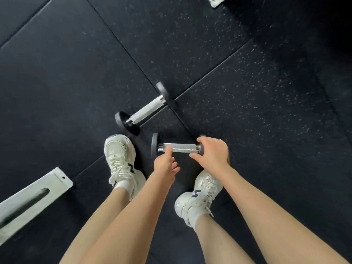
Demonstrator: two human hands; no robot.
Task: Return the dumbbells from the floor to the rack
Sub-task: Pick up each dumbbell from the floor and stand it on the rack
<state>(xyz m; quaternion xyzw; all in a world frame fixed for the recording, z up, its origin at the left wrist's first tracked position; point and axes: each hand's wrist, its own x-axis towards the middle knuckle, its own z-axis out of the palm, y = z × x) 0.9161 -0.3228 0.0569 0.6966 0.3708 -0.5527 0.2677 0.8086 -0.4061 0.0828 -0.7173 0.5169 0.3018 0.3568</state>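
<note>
Two small dumbbells with black heads and knurled steel handles lie on the black rubber floor. The far dumbbell [145, 108] rests at a slant, untouched, just beyond my left shoe. The near dumbbell [180, 148] lies level between my feet. My right hand [212, 152] wraps over its right head, thumb under the handle's end and fingers over the top, hiding that head. My left hand [165, 164] reaches from below with fingers apart, one fingertip touching the left part of the handle. No rack shelf is in view.
My white shoes stand either side of the near dumbbell, the left shoe [120, 159] close to the far dumbbell's near head. A white metal foot [36, 197] lies on the floor at bottom left, and another white metal foot [216, 1] sits at the top edge.
</note>
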